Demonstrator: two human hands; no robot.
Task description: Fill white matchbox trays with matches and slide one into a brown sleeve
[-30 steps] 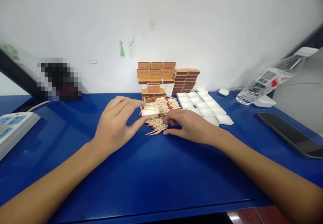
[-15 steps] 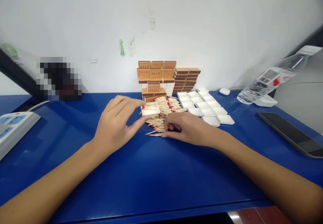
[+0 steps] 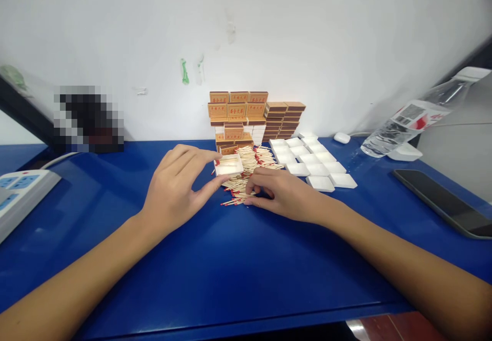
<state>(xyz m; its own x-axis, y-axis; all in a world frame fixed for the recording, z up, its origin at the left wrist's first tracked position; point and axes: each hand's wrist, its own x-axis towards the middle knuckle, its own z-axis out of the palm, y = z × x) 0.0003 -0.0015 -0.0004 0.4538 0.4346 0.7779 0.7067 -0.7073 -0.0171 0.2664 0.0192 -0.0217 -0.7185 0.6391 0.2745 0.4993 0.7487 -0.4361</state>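
My left hand (image 3: 177,187) pinches a small white matchbox tray (image 3: 228,171) between thumb and fingers. A few red-tipped matches lie inside it, toward the left. Under and behind the tray spreads a heap of loose matches (image 3: 249,159), with light wooden sticks and red heads. At the heap's near right edge, my right hand (image 3: 279,192) has its fingers curled and the thumb drawn in on matches; how many are between the fingertips is hidden. Several empty white matchbox trays (image 3: 321,183) lie in rows to the right of the heap.
Stacked matchboxes (image 3: 236,110) stand against the wall behind the heap, with more boxes (image 3: 284,120) beside them. On the blue table (image 3: 215,274) are a phone (image 3: 442,202), a leaning water bottle (image 3: 415,118), a small white case (image 3: 342,137) and a power strip (image 3: 23,192).
My right hand has shifted slightly left and up along the near edge of the heap. My left hand and its tray stay almost still.
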